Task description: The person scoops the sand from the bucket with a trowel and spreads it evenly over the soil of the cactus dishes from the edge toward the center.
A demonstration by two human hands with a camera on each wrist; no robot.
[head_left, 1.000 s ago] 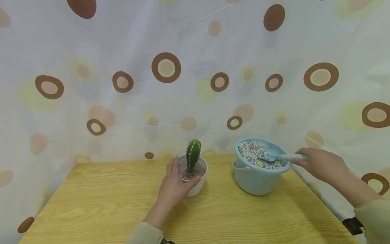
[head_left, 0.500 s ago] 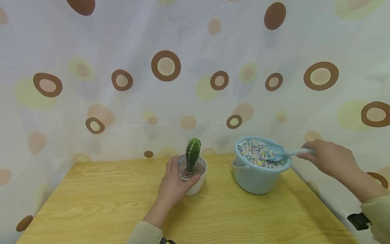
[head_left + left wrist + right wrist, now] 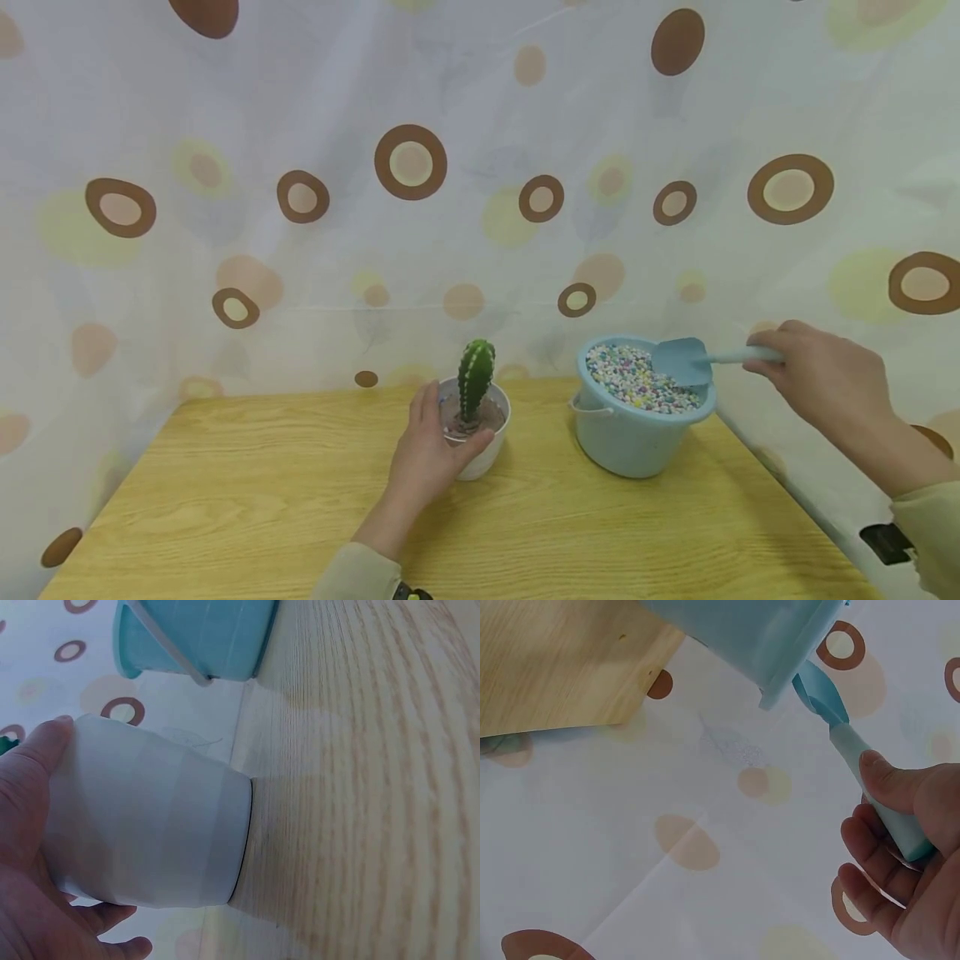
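Note:
A green cactus [image 3: 476, 379] stands upright in a white flowerpot [image 3: 480, 462] on the table. My left hand [image 3: 427, 454] grips the pot's near left side, with thumb and fingers spread around its rim; in the left wrist view the pot [image 3: 157, 817] rests on the wood. My right hand [image 3: 828, 379] holds a light blue toy shovel [image 3: 681, 362] by its handle, thumb along the top. The shovel's blade hangs over the right part of a light blue bucket [image 3: 630, 442], which is full of small multicoloured beads [image 3: 637, 375]. In the right wrist view the handle [image 3: 881, 799] crosses the palm.
The wooden table [image 3: 262, 500] ends at its right edge just beyond the bucket. A white curtain [image 3: 337, 250] with brown and yellow circles hangs behind and at both sides. The bucket's white carrying handle [image 3: 591, 409] hangs down on its left side.
My right hand has lifted the shovel up and to the right; its blade, earlier down in the beads, is now above them. My left hand and the flowerpot have stayed still.

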